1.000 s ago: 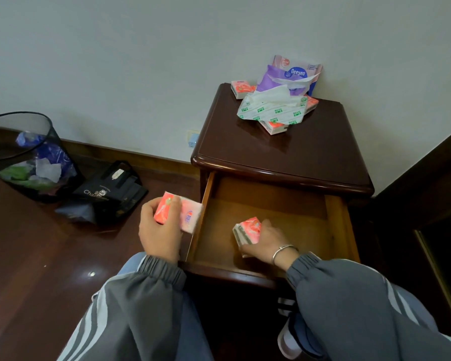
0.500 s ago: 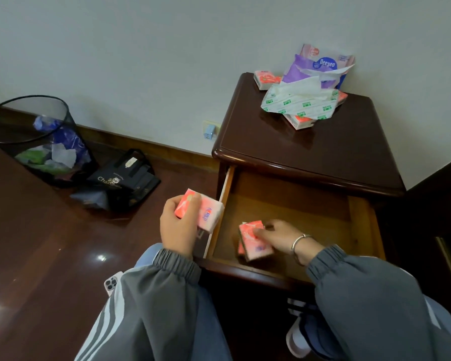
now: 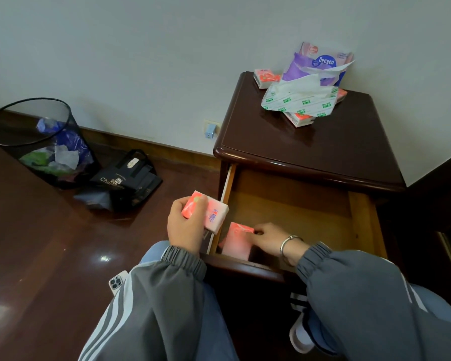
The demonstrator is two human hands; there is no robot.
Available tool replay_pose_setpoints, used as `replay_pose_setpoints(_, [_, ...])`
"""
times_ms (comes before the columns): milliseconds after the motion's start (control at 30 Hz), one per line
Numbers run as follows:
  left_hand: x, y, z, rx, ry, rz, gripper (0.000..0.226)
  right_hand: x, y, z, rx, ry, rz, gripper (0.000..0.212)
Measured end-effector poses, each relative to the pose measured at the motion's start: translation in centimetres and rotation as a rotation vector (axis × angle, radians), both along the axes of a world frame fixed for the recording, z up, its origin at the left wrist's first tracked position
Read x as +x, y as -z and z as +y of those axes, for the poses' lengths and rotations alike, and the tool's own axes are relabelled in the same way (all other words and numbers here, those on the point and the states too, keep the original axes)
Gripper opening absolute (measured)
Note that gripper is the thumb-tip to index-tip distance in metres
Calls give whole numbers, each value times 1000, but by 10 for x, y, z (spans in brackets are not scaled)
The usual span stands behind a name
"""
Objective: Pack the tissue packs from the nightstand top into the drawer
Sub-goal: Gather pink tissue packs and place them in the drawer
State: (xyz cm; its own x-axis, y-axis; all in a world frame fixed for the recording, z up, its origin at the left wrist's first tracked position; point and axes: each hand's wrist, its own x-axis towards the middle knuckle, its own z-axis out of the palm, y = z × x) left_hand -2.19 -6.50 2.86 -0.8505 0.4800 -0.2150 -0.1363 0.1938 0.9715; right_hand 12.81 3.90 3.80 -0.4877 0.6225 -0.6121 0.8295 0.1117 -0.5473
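A mesh bin (image 3: 37,142) with scraps in it stands at the far left on the wooden floor. Just beside it, to the right, lies a black bag (image 3: 125,178). Nearer the person, a phone (image 3: 117,281) peeps out from under the left sleeve. A small charger (image 3: 211,130) sits in a wall socket just left of the nightstand (image 3: 310,152).

The left hand (image 3: 186,225) is outside the drawer (image 3: 359,220), near its left wall. Its thumb and curled fingers clasp a pink pack (image 3: 208,213), which is tilted, with its far end over the drawer's left edge.

The drawer is pulled out. In its near left corner a second pack (image 3: 236,241) stands on edge, leaning. The right hand (image 3: 266,239), with a bracelet (image 3: 288,246) on its wrist, is inside the drawer. Its curled fingertips pinch the top right edge of that pack, though the spot is blurred.

On the back of the nightstand top lies a third pack (image 3: 266,78) at the left. To its right, a green-print tissue bag (image 3: 300,101) lies torn open. A fourth pack (image 3: 301,119) juts from under its front edge and a fifth (image 3: 341,93) from its right side. Behind it a purple bag (image 3: 320,65) leans on the wall.
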Motion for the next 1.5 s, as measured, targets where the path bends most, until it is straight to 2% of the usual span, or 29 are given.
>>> replay_pose_setpoints(133, [0, -1, 1, -8, 18, -6, 20, 1, 2, -7, -55, 38, 45, 33])
replay_pose_setpoints(200, [1, -5, 1, -6, 27, -13, 18, 2, -2, -6, 9, 21, -4, 50])
replay_pose_setpoints(233, [2, -7, 2, -9, 36, 2, 17, 1, -6, -5, 58, 67, 18, 60])
replay_pose_setpoints(267, [3, -9, 2, -11, 51, 23, 15, 0, -13, -6, 70, 144, 106, 60])
replay_pose_setpoints(367, [13, -24, 2, 13, 164, 107, 15, 1, -38, -8, -121, 265, 459, 35])
replay_pose_setpoints(467, [29, -36, 6, -2, 340, 193, 22, 13, -55, -11, -155, 138, 472, 20])
replay_pose_setpoints(533, [36, -42, 10, -28, 423, 192, 32, 23, -60, -11, -167, 183, 489, 25])
replay_pose_setpoints(600, [40, -46, 14, -39, 527, 98, 47, 35, -61, -10, -298, 328, 597, 27])
replay_pose_setpoints(667, [44, -45, 15, 9, 664, -117, 60, 48, -60, -9, -423, 460, 691, 21])
replay_pose_setpoints(733, [51, -41, 12, 74, 722, -302, 58, 59, -57, -7, -495, 543, 735, 17])
replay_pose_setpoints(767, [55, -39, 10, 90, 748, -330, 56, 63, -54, -6, -521, 575, 748, 17])
replay_pose_setpoints(800, [59, -38, 9, 75, 787, -303, 54, 68, -51, -5, -541, 602, 757, 17])
replay_pose_setpoints(867, [64, -40, 6, -47, 840, -71, 50, 76, -46, -1, -561, 647, 763, 18])
replay_pose_setpoints(933, [60, -38, 5, -185, 730, 283, 32, 85, -42, 7, -532, 679, 745, 19])
replay_pose_setpoints(1000, [48, -33, 4, -337, 594, 578, 31, 93, -37, 18, -467, 671, 677, 19])
replay_pose_setpoints(1033, [42, -30, 4, -413, 562, 624, 35, 95, -34, 23, -437, 642, 619, 18])
replay_pose_setpoints(1133, [37, -23, 4, -651, 533, 593, 44, 90, -23, 30, -400, 480, 423, 8])
replay_pose_setpoints(1200, [41, -18, 5, -737, 554, 622, 46, 79, -13, 28, -394, 368, 356, 9])
replay_pose_setpoints(1300, [44, -13, 6, -773, 590, 679, 53, 67, -4, 24, -346, 313, 342, 18])
replay_pose_setpoints(1400, [43, -9, 3, -726, 582, 741, 64, 71, -7, 28, -262, 392, 386, 25])
replay_pose_setpoints(1500, [43, -7, 2, -685, 597, 940, 64, 92, -16, 40, -159, 443, 433, 28])
